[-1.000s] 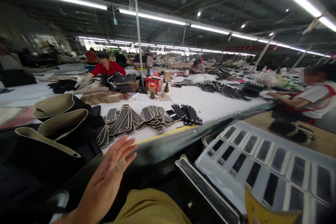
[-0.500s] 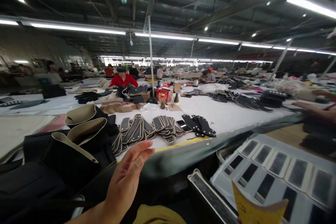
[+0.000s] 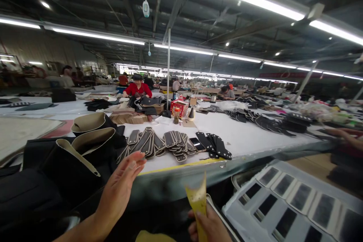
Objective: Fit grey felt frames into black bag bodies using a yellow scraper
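My left hand (image 3: 120,187) is raised at the lower middle, fingers stretched out and holding nothing, in front of the near table edge. My right hand (image 3: 211,224) grips a thin yellow piece (image 3: 199,200) with a scooped upper edge and pointed corners; its exact kind I cannot tell. To the right lies a grey-white board (image 3: 241,211) bearing rows of dark rectangular pieces with pale borders (image 3: 301,196). Left of my left hand stand black curled pieces with beige linings (image 3: 95,141).
On the white table (image 3: 244,136) lie dark studded straps (image 3: 146,141), a phone (image 3: 197,143), black studded pieces (image 3: 217,145), a red box (image 3: 179,107) and a jar (image 3: 176,116). A person in red (image 3: 137,89) works across it. Another person's arm (image 3: 346,135) reaches in at right.
My right hand has come into view, bringing the yellow piece leftward and turning it more upright. My left hand has shifted left and slightly down, still empty. The whole view has shifted a little.
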Available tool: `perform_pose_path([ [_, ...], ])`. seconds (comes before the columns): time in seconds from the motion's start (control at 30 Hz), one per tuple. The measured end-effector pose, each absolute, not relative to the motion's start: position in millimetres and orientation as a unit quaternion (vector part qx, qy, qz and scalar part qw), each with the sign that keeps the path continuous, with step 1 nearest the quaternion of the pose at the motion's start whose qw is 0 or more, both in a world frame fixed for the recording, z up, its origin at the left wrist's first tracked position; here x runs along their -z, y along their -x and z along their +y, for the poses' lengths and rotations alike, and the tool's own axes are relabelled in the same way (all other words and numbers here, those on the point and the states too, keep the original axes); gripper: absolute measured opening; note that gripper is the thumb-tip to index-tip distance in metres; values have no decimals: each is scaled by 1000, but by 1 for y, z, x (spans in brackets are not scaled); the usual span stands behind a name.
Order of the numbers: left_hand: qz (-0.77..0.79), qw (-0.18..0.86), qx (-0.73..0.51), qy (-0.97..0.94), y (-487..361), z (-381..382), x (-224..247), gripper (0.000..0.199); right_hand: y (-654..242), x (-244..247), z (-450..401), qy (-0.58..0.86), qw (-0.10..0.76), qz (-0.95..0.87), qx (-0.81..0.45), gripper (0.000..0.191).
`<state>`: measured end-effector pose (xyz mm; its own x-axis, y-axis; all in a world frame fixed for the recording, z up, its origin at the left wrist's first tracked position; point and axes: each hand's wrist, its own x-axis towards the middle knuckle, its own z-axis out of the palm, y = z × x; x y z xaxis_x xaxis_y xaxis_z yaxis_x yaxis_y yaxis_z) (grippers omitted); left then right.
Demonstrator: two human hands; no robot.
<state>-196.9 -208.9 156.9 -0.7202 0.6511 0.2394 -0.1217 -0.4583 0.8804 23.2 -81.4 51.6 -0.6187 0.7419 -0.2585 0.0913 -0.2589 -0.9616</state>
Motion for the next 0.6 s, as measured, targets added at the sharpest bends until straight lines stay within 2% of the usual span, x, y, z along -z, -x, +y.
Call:
perform_pose_path([
  [0.13, 535, 307, -747, -248, 188, -202, -104, 53, 25, -57, -82, 364, 270, -502, -737, 42],
  [0.3, 575, 504, -629, -142, 174, -171, -39, 46, 59, -47, -87, 332, 213, -530, -751, 34],
  [0.43, 532, 545, -637, -121, 167, -143, -24, 37, 76, -37, -92, 327, 166, -560, -743, 17],
  [0.6, 473, 523, -707, -47, 186, -109, -24, 14, 79, -25, -85, 391, 124, -602, -685, 16],
])
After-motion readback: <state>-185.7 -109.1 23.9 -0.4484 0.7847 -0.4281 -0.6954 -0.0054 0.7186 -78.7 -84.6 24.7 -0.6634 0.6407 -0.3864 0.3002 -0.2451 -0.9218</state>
